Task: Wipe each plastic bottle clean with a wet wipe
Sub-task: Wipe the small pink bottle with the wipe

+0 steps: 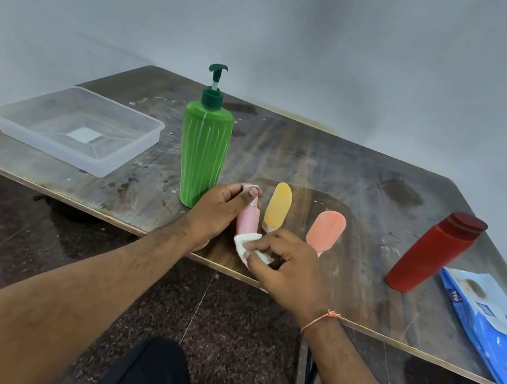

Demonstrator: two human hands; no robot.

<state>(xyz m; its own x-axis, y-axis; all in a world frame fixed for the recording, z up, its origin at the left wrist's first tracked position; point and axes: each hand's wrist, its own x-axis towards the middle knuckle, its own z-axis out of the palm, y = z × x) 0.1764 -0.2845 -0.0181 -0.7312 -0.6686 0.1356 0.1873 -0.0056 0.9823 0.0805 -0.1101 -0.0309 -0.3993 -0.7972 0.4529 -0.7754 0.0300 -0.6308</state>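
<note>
Left hand: the left hand (220,211) is curling its fingers and thumb round the cap end of the small pink bottle (248,219), holding it upright on the surface (334,168).
Right hand: the right hand (286,265) is pinching a folded white wet wipe (247,246) between thumb and fingers and pressing it against the lower part of the small pink bottle.
Small pink bottle: it is standing between the two hands, near the front edge of the surface, its base hidden by the wet wipe.
Green pump bottle: the green pump bottle (202,155) is standing upright just behind the left hand, touching or nearly touching it; it is carrying pale vertical stripes and a dark green pump head, with no readable writing.
Yellow tube: the yellow tube (277,206) is standing cap-down just behind the right hand's fingers, beside the small pink bottle.
Salmon tube: the salmon tube (326,231) is standing cap-down just beyond the right hand.
Red bottle: the red bottle (434,251) is standing well to the right of the right hand, label side not showing.
Wipes pack: the blue wipes pack (492,328) is lying far right of the right hand, overhanging the front edge; the word "mee" is reading on it, the rest being too small to tell.
Clear tray: the clear plastic tray (74,126) is sitting well to the left of the left hand, a pale square label showing on its bottom.
</note>
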